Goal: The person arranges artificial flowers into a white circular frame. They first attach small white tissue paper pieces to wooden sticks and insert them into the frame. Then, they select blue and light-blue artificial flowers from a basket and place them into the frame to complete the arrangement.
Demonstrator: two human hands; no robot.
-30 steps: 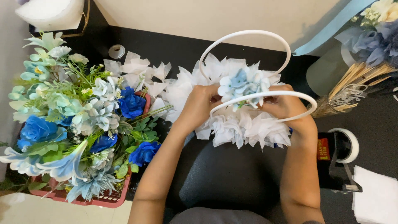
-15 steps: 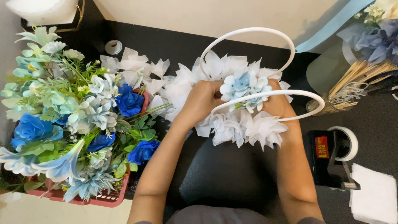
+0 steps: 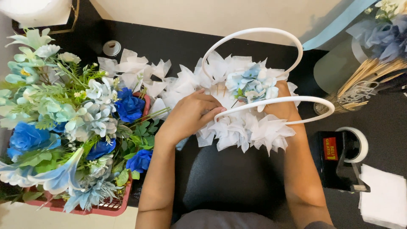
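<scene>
Centre of the black table (image 3: 169, 46), there's the basket (image 3: 246, 123), frilled all round with white paper petals, two white hoop handles (image 3: 271, 101) arching over it. A pale blue flower cluster (image 3: 252, 85) sits in the top, tucked between the handles. Left hand (image 3: 190, 114) is on the basket's near-left side, fingers spread and curled lightly against the white frills, not clamped on anything I can make out. Right hand (image 3: 282, 108) is round the far right side, mostly buried behind the petals and the front handle; it presses against the basket, but how its fingers sit I cannot tell. Both forearms run up from the bottom edge, over a dark cushion (image 3: 229, 178).

Moving out: loose white paper pieces (image 3: 135, 70) lie scattered just left of the basket. Further left, a red crate (image 3: 106, 208) overflows with blue roses (image 3: 129, 106), pale lilies and greenery. A small tape roll (image 3: 112, 48) lies beyond them. On the right, a tape dispenser (image 3: 339, 161) near the forearm, white napkins (image 3: 383, 199) at the corner, and a holder of wooden sticks (image 3: 364, 80) beneath a blue bouquet (image 3: 381, 34).
</scene>
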